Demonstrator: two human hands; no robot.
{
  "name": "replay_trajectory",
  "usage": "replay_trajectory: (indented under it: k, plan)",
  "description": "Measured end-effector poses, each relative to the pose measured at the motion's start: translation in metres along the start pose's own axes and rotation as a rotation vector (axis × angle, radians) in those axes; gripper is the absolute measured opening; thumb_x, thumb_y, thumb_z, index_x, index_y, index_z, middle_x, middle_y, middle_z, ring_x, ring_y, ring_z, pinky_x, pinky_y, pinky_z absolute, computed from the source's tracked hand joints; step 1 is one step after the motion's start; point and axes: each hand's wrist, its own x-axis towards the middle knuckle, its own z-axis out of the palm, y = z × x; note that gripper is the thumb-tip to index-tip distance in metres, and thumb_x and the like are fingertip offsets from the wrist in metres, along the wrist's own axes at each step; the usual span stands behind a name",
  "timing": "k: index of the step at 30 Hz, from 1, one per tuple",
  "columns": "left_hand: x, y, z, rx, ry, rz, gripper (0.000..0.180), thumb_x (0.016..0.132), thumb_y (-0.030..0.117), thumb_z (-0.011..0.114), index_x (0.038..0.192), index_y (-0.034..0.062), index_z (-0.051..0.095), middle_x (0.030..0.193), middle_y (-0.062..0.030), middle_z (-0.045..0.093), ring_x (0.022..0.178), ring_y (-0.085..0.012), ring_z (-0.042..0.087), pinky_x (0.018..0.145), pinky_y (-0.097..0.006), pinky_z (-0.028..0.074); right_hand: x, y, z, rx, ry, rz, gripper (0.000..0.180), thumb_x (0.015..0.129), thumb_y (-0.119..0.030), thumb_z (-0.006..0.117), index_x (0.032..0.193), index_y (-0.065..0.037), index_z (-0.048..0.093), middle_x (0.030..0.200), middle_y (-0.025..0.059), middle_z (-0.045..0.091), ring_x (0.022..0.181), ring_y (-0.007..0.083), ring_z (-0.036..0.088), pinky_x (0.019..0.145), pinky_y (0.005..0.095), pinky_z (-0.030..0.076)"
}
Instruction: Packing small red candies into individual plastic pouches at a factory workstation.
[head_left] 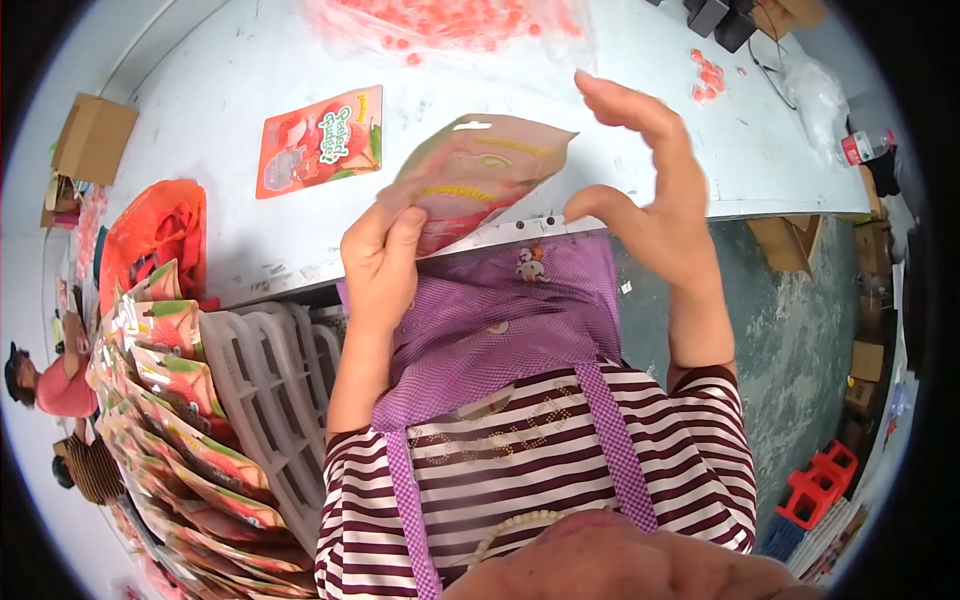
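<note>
Above the table's front edge, my left hand (385, 255) pinches a flat plastic pouch (485, 170) by its lower left side. The pouch is partly see-through, with pink and yellow print and a hang hole at its top. To its right, my right hand (655, 180) is raised with thumb and fingers spread wide, holding nothing and apart from the pouch. A second printed pouch (320, 142), pink with a fruit picture, lies flat on the white table (225, 120) left of the held one.
A clear bag of small pink pieces (450, 22) lies at the table's far side, with loose pink pieces (707, 75) to the right. At left stand a red bag (155, 235), many stacked filled pouches (185, 440) and a white plastic crate (265, 370). Two people are at far left.
</note>
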Motion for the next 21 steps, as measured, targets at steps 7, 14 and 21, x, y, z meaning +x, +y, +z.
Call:
replay_trajectory:
  k: [7,14,21]
  plan:
    - [0.005,0.006,-0.005,-0.162,-0.089,-0.139,0.016,0.086,0.01,0.057,0.09,-0.0044,0.063,0.08,-0.0041,0.062,0.064,-0.0089,0.054,0.059,-0.021,0.044,-0.008,0.01,0.029,0.548,-0.062,0.586,0.012,0.076,0.004,0.061,0.087,0.0,0.062,0.082,0.0043,0.061,0.075,0.0096,0.057,0.066,0.0233,0.046]
    - [0.049,-0.018,-0.012,0.155,0.064,-0.008,0.016,0.086,0.009,0.055,0.087,-0.0051,0.062,0.075,-0.0102,0.062,0.055,-0.0139,0.058,0.044,-0.024,0.047,0.021,0.041,0.037,0.368,-0.189,0.58,0.015,0.078,-0.015,0.067,0.083,-0.002,0.063,0.076,0.0053,0.062,0.071,0.011,0.059,0.061,0.0245,0.046]
    - [0.097,-0.035,-0.02,-0.017,0.155,0.208,0.033,0.091,0.026,0.052,0.088,-0.0066,0.061,0.077,-0.0124,0.064,0.065,-0.0209,0.06,0.065,-0.032,0.051,0.031,0.078,0.065,0.384,-0.026,0.368,0.011,0.079,-0.014,0.066,0.079,-0.003,0.061,0.074,0.0061,0.059,0.069,0.0248,0.059,0.06,0.0329,0.048]
